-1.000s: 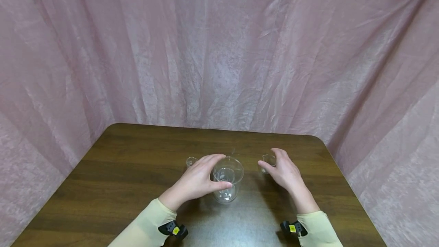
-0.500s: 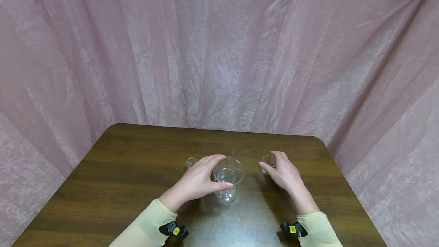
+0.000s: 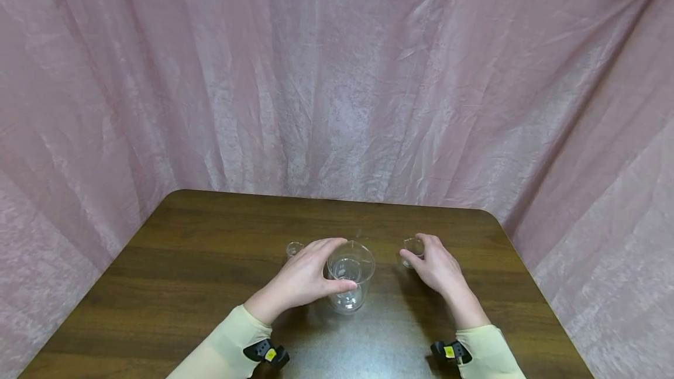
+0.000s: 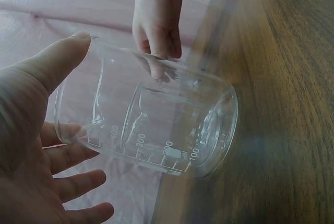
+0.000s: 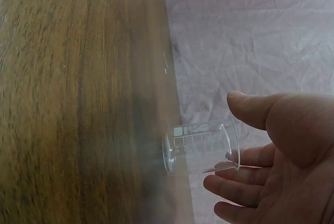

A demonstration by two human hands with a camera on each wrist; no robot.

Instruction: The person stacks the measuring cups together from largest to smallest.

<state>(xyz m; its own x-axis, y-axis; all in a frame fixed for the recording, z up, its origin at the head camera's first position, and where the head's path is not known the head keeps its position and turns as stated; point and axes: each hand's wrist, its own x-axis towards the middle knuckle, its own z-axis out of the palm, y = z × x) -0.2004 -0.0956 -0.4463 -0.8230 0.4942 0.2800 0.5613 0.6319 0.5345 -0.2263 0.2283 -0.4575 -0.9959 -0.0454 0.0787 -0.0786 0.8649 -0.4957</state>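
Note:
My left hand [image 3: 308,271] grips a large clear glass beaker [image 4: 172,156] near its rim, thumb on one side and fingers on the other. Printed graduations run along its wall. A smaller glass vessel [image 4: 156,112] shows within its outline. The other fingers of that hand spread loosely in the left wrist view. My right hand [image 3: 439,262] is around the rim of a small glass beaker [image 5: 201,148] standing on the table, thumb at one side and fingers beyond it. Whether the thumb touches the glass is hard to tell.
Another small glass vessel [image 3: 294,248] stands just beyond my left hand. Behind the large beaker, a faint transparent thing [image 3: 359,231] shows, too indistinct to identify. The brown wooden table [image 3: 210,262] ends at a pink curtain [image 3: 337,104].
The thumb and fingers of my right hand have drawn slightly closer together around the small beaker. My left hand and the large beaker have stayed put.

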